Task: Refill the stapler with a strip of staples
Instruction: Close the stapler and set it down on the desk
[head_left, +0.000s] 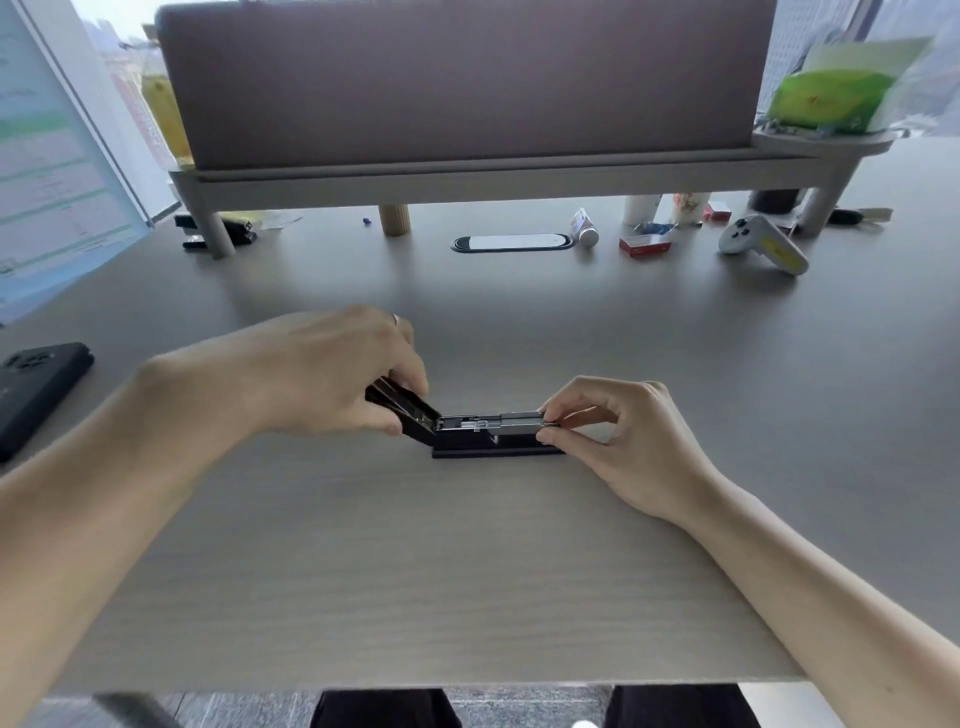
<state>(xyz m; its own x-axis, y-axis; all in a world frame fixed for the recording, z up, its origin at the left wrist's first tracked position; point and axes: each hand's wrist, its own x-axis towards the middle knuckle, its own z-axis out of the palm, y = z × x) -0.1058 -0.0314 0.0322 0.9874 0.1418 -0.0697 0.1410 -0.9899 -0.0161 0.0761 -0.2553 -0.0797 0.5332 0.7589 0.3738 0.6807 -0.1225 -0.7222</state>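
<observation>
Head view: my left hand (332, 374) held the stapler (488, 434) lid folded back, exposing the channel; my right hand (613, 426) pinched the staple strip (522, 417) at its right end.

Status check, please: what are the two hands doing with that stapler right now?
Left hand holds the stapler lid swung open. Right hand pinches the staple strip at the open channel. Nothing blocking.

Left hand (332, 371) palm down, knuckles up, fingers (410, 374) curled and clamped over the raised lid of the stapler (493, 431). Right hand (618, 426) at the stapler's opposite end, thumb and forefinger pinched together there. Both forearms bare, converging on the stapler.
</observation>
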